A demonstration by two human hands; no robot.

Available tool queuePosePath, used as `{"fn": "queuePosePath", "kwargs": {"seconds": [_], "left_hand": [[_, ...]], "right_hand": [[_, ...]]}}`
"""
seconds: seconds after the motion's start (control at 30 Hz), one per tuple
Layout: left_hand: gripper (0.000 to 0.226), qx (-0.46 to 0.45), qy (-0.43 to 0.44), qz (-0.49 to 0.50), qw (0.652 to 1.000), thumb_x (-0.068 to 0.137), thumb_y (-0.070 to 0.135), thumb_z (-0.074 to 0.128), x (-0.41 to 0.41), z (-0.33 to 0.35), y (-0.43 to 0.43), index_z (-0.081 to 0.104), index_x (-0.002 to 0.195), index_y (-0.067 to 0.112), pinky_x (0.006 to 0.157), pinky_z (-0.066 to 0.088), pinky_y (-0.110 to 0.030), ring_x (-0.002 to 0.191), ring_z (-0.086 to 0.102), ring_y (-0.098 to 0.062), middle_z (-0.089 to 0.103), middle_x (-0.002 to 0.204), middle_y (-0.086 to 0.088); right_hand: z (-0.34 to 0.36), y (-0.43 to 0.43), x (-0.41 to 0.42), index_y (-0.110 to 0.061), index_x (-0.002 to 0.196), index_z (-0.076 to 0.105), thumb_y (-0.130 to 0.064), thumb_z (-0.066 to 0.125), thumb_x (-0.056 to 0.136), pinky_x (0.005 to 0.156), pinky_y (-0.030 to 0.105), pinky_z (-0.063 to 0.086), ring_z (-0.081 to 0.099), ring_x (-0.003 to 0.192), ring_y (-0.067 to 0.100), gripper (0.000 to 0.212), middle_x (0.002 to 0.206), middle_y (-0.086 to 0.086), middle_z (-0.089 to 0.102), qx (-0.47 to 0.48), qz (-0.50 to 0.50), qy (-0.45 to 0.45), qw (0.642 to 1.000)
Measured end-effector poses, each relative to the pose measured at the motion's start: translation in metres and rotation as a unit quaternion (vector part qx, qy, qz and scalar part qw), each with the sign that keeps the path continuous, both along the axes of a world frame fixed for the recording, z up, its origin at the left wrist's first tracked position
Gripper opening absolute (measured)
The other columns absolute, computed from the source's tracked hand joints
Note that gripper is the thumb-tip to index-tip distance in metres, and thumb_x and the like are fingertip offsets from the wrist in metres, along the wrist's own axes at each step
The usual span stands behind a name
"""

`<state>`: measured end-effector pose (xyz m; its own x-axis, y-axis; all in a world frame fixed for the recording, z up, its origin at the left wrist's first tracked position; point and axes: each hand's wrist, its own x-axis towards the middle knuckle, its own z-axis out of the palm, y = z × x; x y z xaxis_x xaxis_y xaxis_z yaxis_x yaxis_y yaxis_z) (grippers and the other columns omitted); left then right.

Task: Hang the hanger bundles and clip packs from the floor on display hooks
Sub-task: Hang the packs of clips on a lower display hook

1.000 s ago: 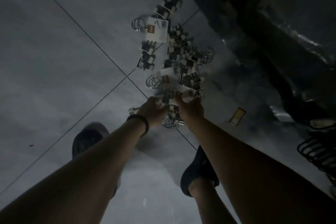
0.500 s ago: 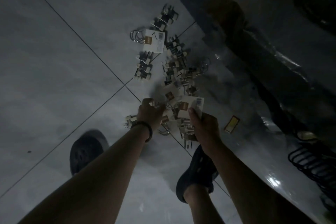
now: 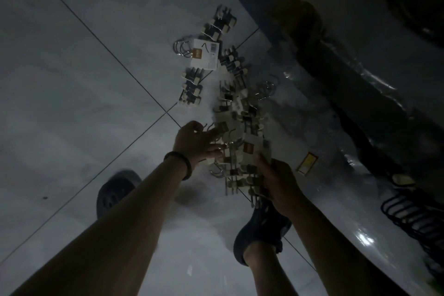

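A dim view looks down at a tiled floor [image 3: 79,94]. My right hand [image 3: 278,182] is shut on a clip hanger bundle [image 3: 247,163] with a white card label, lifted a little off the floor. Fingers spread, my left hand [image 3: 194,142] touches the metal hooks at the bundle's left side. Another bundle with a white label [image 3: 204,54] lies farther away on the floor. More clip hangers [image 3: 235,94] lie in a pile between it and my hands, blurred.
Both of my dark shoes [image 3: 262,230] stand on the floor below my arms. A small yellow-edged tag [image 3: 307,163] lies to the right. Dark plastic-wrapped goods [image 3: 360,60] run along the right side, with a black wire rack [image 3: 413,218] at the lower right.
My right hand has lifted the labelled bundle higher and toward me. Having let go of the clips it held, my left hand now has its fingers spread against the bundle's hooks.
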<state>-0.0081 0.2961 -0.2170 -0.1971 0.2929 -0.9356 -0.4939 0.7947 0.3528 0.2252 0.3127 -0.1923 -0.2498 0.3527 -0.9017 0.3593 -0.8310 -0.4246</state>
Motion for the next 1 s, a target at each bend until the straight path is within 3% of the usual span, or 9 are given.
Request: {"fn": "queuePosePath", "kwargs": {"seconds": [0.17, 0.27, 0.37, 0.47, 0.53, 0.6, 0.67, 0.83, 1.0], "left_hand": [[0.032, -0.007, 0.103, -0.004, 0.995, 0.088, 0.009, 0.082, -0.010, 0.039, -0.026, 0.051, 0.097, 0.006, 0.064, 0.066, -0.040, 0.077, 0.080, -0.027, 0.077, 0.093, -0.017], [0.033, -0.006, 0.170, 0.000, 0.985, 0.085, 0.018, 0.085, -0.008, 0.067, -0.037, 0.053, 0.092, 0.011, 0.068, 0.067, -0.047, 0.079, 0.080, -0.025, 0.074, 0.098, -0.017], [0.036, -0.017, 0.160, 0.072, 0.984, 0.083, 0.016, 0.088, -0.011, 0.101, -0.038, 0.053, 0.091, 0.010, 0.062, 0.066, -0.052, 0.072, 0.078, -0.027, 0.072, 0.099, -0.027], [0.045, -0.024, 0.102, 0.151, 0.983, 0.079, 0.022, 0.091, -0.020, 0.130, -0.034, 0.049, 0.092, 0.011, 0.063, 0.065, -0.046, 0.077, 0.079, -0.036, 0.072, 0.109, -0.028], [0.047, -0.014, 0.053, 0.178, 0.983, 0.081, 0.018, 0.089, -0.027, 0.153, -0.027, 0.044, 0.093, 0.016, 0.067, 0.065, -0.045, 0.086, 0.078, -0.045, 0.069, 0.118, -0.033], [0.048, 0.012, 0.042, 0.178, 0.983, 0.079, 0.016, 0.091, -0.032, 0.182, -0.020, 0.044, 0.089, 0.017, 0.070, 0.067, -0.047, 0.090, 0.077, -0.047, 0.068, 0.120, -0.035], [0.047, 0.039, 0.049, 0.181, 0.981, 0.078, 0.016, 0.091, -0.035, 0.215, -0.012, 0.044, 0.083, 0.017, 0.074, 0.067, -0.051, 0.085, 0.078, -0.041, 0.069, 0.115, -0.035], [0.044, 0.088, 0.059, 0.204, 0.973, 0.083, 0.022, 0.087, -0.047, 0.324, 0.007, 0.048, 0.102, 0.012, 0.072, 0.066, -0.053, 0.088, 0.079, -0.041, 0.073, 0.113, -0.025], [0.028, 0.221, 0.076, 0.131, 0.963, 0.090, 0.016, 0.076, -0.074, 0.466, 0.011, 0.050, 0.095, 0.007, 0.075, 0.065, -0.053, 0.094, 0.077, -0.046, 0.074, 0.111, -0.027]], "right_hand": [[0.034, 0.007, -0.018, -0.012, 0.126, 0.071, -0.049, 0.066, 0.099, 0.058, 0.029, 0.060, 0.079, 0.082, 0.019, 0.046, 0.103, 0.007, 0.080, 0.030, 0.058, 0.000, 0.998], [0.066, 0.010, -0.024, -0.027, 0.121, 0.075, -0.058, 0.069, 0.095, 0.082, 0.050, 0.064, 0.077, 0.098, 0.017, 0.040, 0.107, -0.002, 0.080, 0.082, 0.177, -0.008, 0.981], [0.103, 0.013, -0.029, -0.040, 0.105, 0.077, -0.070, 0.063, 0.090, 0.090, 0.054, 0.062, 0.076, 0.096, 0.014, 0.037, 0.100, -0.008, 0.079, 0.065, 0.221, -0.023, 0.973], [0.136, 0.014, -0.041, -0.044, 0.091, 0.077, -0.061, 0.067, 0.093, 0.088, 0.050, 0.063, 0.075, 0.081, 0.009, 0.020, 0.086, -0.015, 0.078, 0.037, 0.182, -0.023, 0.982], [0.155, 0.015, -0.049, -0.030, 0.108, 0.074, -0.051, 0.068, 0.095, 0.076, 0.046, 0.066, 0.077, 0.076, 0.010, 0.025, 0.092, -0.004, 0.080, 0.053, 0.144, -0.061, 0.986], [0.169, 0.016, -0.057, -0.022, 0.130, 0.060, -0.049, 0.070, 0.095, 0.072, 0.047, 0.066, 0.075, 0.076, 0.008, 0.045, 0.101, -0.002, 0.076, 0.109, 0.154, -0.114, 0.976], [0.193, 0.018, -0.073, -0.036, 0.150, 0.037, -0.058, 0.078, 0.086, 0.072, 0.041, 0.064, 0.071, 0.096, 0.011, 0.079, 0.123, -0.007, 0.064, 0.173, 0.184, -0.135, 0.958], [0.281, 0.030, -0.102, -0.051, 0.160, 0.018, -0.054, 0.094, 0.064, 0.084, 0.036, 0.061, 0.061, 0.114, 0.018, 0.123, 0.140, -0.004, 0.042, 0.265, 0.277, -0.121, 0.916], [0.427, 0.058, -0.103, -0.063, 0.154, 0.025, -0.035, 0.087, 0.083, 0.087, 0.008, 0.051, 0.054, 0.117, -0.013, 0.098, 0.142, -0.019, 0.052, 0.266, 0.323, -0.023, 0.908]]}}
